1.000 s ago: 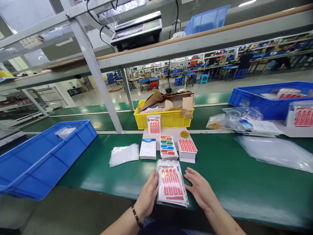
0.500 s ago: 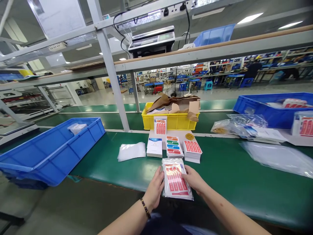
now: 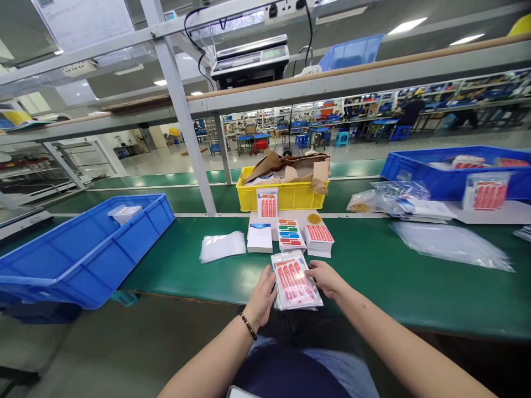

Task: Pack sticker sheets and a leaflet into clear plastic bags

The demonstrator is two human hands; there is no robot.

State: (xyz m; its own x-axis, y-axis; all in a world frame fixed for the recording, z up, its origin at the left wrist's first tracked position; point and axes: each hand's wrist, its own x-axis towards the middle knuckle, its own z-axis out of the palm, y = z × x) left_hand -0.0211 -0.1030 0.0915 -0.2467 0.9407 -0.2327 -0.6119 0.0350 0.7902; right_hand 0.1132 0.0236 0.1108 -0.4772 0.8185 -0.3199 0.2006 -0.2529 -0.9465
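Your bagged sticker packets (image 3: pixel 295 282) are at the near edge of the tabletop (image 3: pixel 357 293), straight in front of you, with red labels facing up through the clear plastic. Your left grip (image 3: pixel 261 298) is released, its fingers extended along the left side of the packets; you wear a beaded bracelet (image 3: pixel 248 326) on that wrist. Your right grip (image 3: pixel 326 279) has its fingertips at the right edge, the thumb lying over the top; whether it is squeezing, I cannot tell.

Just beyond the packets you have three stacks side by side: white booklets (image 3: pixel 259 242) with a blue band, multicoloured sheets (image 3: pixel 289 232) in the middle, and red sticker sheets (image 3: pixel 319 234) on the right. Left of the booklets lie clear bags (image 3: pixel 224 247). Behind the stacks, an upright packet (image 3: pixel 267 204) stands in front of a yellow bin (image 3: pixel 298 199) with brown paper (image 3: pixel 269 161) heaped in it, and rubber bands (image 3: pixel 314 219) lie near the red sheets. You have a blue bin (image 3: pixel 124 246) to your far left and another blue container (image 3: pixel 440 179) to your far right.
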